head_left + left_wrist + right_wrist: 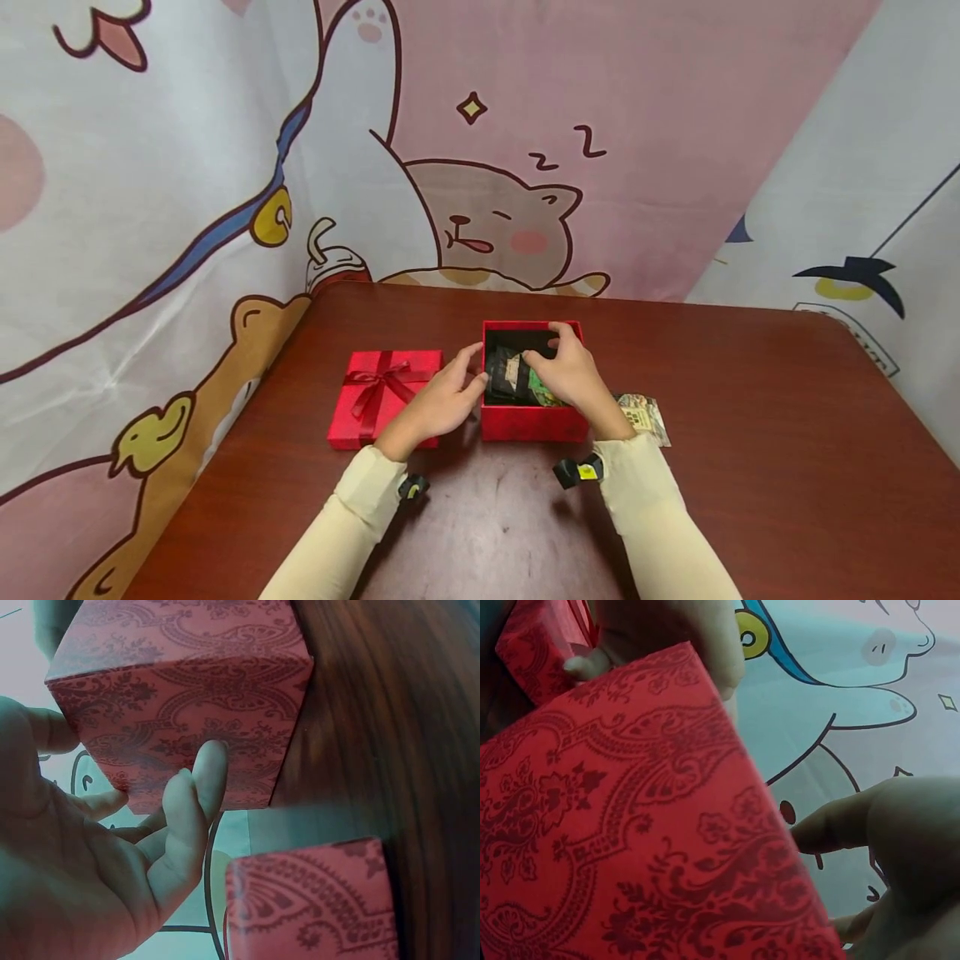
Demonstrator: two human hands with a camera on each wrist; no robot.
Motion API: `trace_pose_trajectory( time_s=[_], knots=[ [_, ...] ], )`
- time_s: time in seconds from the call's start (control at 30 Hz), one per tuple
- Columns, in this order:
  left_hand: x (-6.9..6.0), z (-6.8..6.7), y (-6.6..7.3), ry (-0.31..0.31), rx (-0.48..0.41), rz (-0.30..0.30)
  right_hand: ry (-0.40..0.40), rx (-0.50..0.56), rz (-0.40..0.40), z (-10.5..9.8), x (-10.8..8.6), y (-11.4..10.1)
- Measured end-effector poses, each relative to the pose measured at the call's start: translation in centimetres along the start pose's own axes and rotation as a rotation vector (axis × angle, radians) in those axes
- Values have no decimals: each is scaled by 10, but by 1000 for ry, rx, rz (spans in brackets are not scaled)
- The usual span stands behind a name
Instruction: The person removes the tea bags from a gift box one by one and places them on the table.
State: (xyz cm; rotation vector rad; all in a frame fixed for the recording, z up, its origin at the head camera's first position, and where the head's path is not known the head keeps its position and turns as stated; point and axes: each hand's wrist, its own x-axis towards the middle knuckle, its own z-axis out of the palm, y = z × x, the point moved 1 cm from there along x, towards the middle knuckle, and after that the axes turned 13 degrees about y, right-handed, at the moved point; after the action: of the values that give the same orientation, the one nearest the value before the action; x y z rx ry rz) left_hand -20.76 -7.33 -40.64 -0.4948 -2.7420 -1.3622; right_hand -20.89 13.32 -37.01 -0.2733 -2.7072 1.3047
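Note:
A red patterned gift box (534, 423), its top uncovered, stands upright on the table. Inside its black interior lie a dark packet (501, 375) with a pale label and a green packet (542, 390). My left hand (442, 402) is at the box's left side; in the left wrist view its fingertips (213, 761) touch the patterned wall, fingers loosely bent and not around it. Over the right part of the opening is my right hand (573, 375), thumb and forefinger spread apart, thumb above the packets. Some right fingers are hidden; nothing shows between thumb and forefinger.
The red lid (347, 423) with a dark red ribbon bow (382, 379) lies left of the box, beside the left hand. A patterned flat packet (652, 417) lies on the brown table (757, 433), partly behind the right wrist. A cartoon-printed cloth (637, 75) hangs behind.

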Motion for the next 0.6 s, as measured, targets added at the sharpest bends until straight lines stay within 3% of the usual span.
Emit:
trace_pose_trajectory(
  time_s=[0.27,0.6],
  knots=[
    [-1,3,-2,6,8,-2,5,-38,34,5,4,4],
    [1,3,-1,20,17,3,-55,-94,75,8,10,5]
  ],
)
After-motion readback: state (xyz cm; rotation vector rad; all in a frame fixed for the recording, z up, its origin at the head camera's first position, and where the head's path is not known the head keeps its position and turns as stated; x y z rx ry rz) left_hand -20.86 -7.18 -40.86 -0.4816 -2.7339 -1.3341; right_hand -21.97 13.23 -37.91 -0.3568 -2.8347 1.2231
